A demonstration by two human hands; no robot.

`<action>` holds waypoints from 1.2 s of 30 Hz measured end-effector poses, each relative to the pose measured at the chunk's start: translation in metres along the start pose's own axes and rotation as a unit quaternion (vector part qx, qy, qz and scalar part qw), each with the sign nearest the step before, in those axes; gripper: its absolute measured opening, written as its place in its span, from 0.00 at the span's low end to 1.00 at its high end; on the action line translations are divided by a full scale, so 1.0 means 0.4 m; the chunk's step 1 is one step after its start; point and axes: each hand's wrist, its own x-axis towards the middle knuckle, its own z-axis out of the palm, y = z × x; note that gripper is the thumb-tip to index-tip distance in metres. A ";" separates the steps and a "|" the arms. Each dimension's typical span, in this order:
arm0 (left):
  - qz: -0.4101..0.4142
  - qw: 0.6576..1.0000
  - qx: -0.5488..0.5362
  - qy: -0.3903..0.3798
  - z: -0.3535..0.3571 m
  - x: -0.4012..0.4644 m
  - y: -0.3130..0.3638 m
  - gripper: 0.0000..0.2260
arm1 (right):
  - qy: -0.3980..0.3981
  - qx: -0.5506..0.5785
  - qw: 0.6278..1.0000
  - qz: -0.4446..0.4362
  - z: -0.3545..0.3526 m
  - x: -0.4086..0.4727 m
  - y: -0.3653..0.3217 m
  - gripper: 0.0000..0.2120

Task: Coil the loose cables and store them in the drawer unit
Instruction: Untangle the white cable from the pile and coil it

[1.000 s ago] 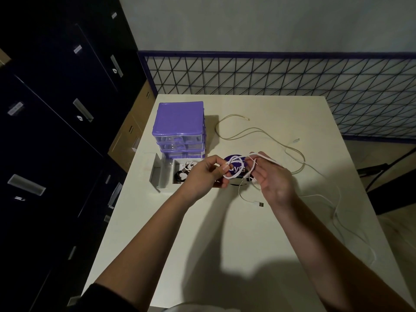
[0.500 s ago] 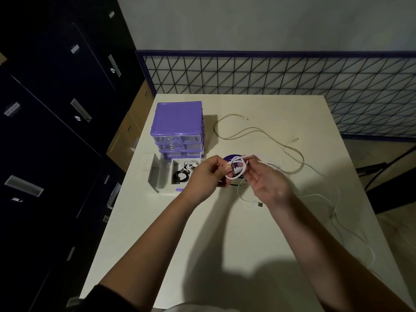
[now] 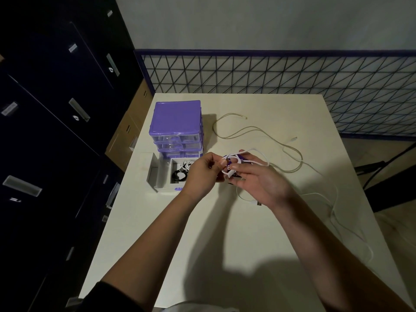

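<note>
White cable (image 3: pixel 234 159) half-coiled above table

Dim room, overhead light, soft arm shadows, wide-angle edge warp, sharp

We see a smooth, matt pale table (image 3: pixel 225 233), a glossy purple plastic drawer unit (image 3: pixel 176 127) with clear fronts, a white rubbery cable (image 3: pixel 254 162), a black wire-mesh fence (image 3: pixel 292 75), and dark, faintly shiny lockers (image 3: pixel 56 109) at left.

A pale table (image 3: pixel 225 244) is standing against a dark wire-grid railing (image 3: pixel 270 73), with black lockers (image 3: pixel 56 109) lining the left side, brown cardboard boxes (image 3: pixel 132 127) sitting beside them, and a plain wall (image 3: pixel 247 21) rising behind.
</note>
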 end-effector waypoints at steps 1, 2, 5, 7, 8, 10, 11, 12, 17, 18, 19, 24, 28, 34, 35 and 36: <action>0.001 1.000 -0.001 -0.001 0.001 0.002 0.002 0.06 | 0.004 -0.010 1.000 -0.014 0.003 0.002 0.003 0.22; 0.002 1.000 -0.001 0.000 0.002 0.004 0.003 0.06 | 0.013 -0.021 0.999 -0.029 0.005 0.004 0.006 0.22; 0.003 1.000 -0.009 0.012 0.002 0.009 -0.002 0.06 | 0.044 -0.068 0.995 -0.056 0.011 0.001 0.008 0.20; 0.002 0.999 -0.026 0.028 -0.003 0.010 -0.002 0.05 | 0.037 -0.125 0.990 -0.053 0.009 0.001 0.012 0.22; 0.002 0.999 -0.034 0.040 -0.008 0.012 0.000 0.05 | 0.034 -0.164 0.985 -0.042 0.005 0.000 0.018 0.23; 0.006 0.997 -0.041 0.059 -0.016 0.018 0.005 0.05 | 0.064 -0.220 0.973 -0.005 0.003 -0.007 0.027 0.23; 0.008 0.997 -0.043 0.063 -0.019 0.020 0.007 0.05 | 0.078 -0.240 0.968 0.010 0.003 -0.012 0.029 0.22; 0.008 0.997 -0.044 0.065 -0.019 0.021 0.007 0.05 | 0.084 -0.263 0.961 0.018 0.003 -0.016 0.030 0.20; -0.006 0.994 -0.073 0.087 -0.011 0.020 0.006 0.04 | 0.101 -0.401 0.910 0.040 0.003 -0.017 0.020 0.14; -0.007 0.992 -0.083 0.093 -0.011 0.021 0.006 0.04 | 0.106 -0.421 0.900 0.046 0.003 -0.016 0.019 0.13; -0.007 0.991 -0.093 0.099 -0.013 0.022 0.008 0.04 | 0.110 -0.442 0.889 0.050 0.002 -0.016 0.020 0.13; 0.001 0.986 -0.126 0.112 -0.022 0.022 0.020 0.06 | 0.122 -0.535 0.833 0.072 -0.005 -0.018 0.027 0.12; 0.005 0.983 -0.138 0.120 -0.026 0.022 0.021 0.06 | 0.140 -0.580 0.798 0.077 -0.027 -0.009 0.034 0.13; 0.018 0.977 -0.152 0.148 -0.050 0.030 0.036 0.07 | 0.157 -0.643 0.742 0.112 -0.055 -0.016 0.049 0.09; 0.020 0.976 -0.154 0.153 -0.056 0.035 0.042 0.07 | 0.159 -0.643 0.740 0.117 -0.061 -0.020 0.054 0.09; 0.023 0.976 -0.154 0.154 -0.060 0.039 0.048 0.07 | 0.160 -0.639 0.743 0.120 -0.066 -0.023 0.056 0.10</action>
